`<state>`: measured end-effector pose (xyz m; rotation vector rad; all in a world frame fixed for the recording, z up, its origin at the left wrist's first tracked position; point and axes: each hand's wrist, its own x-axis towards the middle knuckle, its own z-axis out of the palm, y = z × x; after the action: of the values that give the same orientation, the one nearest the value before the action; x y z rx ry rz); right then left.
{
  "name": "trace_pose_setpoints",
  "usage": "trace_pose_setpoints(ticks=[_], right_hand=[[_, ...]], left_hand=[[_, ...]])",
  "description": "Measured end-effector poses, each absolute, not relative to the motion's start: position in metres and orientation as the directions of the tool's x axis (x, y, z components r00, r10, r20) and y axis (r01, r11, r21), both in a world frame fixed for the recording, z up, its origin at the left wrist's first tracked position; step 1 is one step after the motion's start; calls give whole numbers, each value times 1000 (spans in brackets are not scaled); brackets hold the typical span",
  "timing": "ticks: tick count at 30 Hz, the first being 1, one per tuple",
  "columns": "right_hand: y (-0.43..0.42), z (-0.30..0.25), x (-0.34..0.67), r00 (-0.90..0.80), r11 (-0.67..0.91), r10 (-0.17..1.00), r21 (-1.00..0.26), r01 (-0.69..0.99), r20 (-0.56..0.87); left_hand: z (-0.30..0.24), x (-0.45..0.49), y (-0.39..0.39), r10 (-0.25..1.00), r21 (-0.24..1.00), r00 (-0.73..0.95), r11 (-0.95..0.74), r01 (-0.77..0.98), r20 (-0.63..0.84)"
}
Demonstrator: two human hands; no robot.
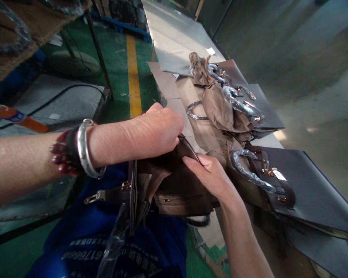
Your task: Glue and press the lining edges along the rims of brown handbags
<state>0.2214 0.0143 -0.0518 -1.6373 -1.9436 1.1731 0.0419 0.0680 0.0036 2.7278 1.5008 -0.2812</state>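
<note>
A dark brown handbag (182,185) is held mouth-up in front of me, its brown lining and a zipped inner pocket (174,201) showing. My left hand (162,129) is closed at the bag's far edge, its fingers mostly hidden behind the back of the hand. On the right, my right hand (208,172) pinches the bag's rim, thumb on the inside. From the bag's left side sticks out a strap with a gold buckle end (97,197). A plastic-wrapped handle (116,235) hangs below it, over a blue apron (84,239) with white lettering.
To the right, several dark handbags (313,185) with wrapped handles lie on a paper-covered table (174,42). Brown stuffing (217,104) bulges from one. An orange drink bottle (23,119) lies on a grey surface (66,96) at left. A yellow line (133,73) crosses the green floor.
</note>
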Motion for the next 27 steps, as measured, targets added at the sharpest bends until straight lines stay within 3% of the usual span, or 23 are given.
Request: trace_pose_setpoints(ticks=[8, 16, 21, 27], right_hand=[[16, -49, 219, -305, 64, 928, -716, 695, -213], [17, -54, 220, -297, 164, 948, -625, 763, -113], [15, -42, 214, -303, 187, 949, -620, 762, -85], [21, -26, 194, -284, 231, 957, -435, 870, -59]], left_hand=[[5, 43, 67, 837, -77, 521, -538, 840, -169], [-8, 36, 66, 807, -1, 589, -589, 808, 44], [-6, 35, 63, 801, -19, 597, -597, 802, 51], [-2, 35, 60, 786, -44, 617, -616, 787, 35]])
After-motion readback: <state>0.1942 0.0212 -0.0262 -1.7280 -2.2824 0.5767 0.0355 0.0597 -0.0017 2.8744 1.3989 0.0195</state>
